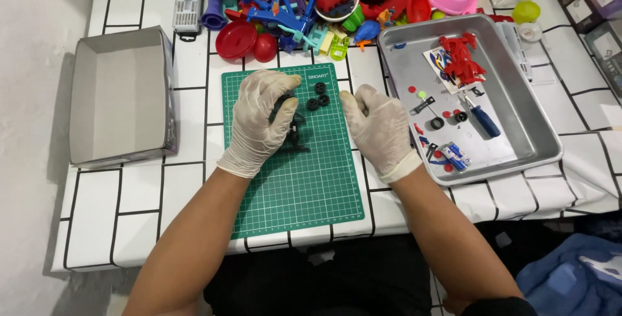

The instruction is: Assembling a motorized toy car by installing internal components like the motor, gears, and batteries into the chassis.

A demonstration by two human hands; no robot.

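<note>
Grip of left hand (259, 121) clamped on black toy part (293, 131); right hand (379, 128) loose, fingers curled, w/ nothing held.

On the green cutting mat (304, 186), your near half lies open; three small black wheels (318, 96) crowd its far edge, toy pile (304, 5) beyond.

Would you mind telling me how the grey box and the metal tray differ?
The grey box, left of the green mat, has tall walls and holds nothing visible. The metal tray, right of the mat, is shallow and shiny and holds red parts and a blue-handled screwdriver. Both are open-topped rectangles on the tiled cloth.
</note>
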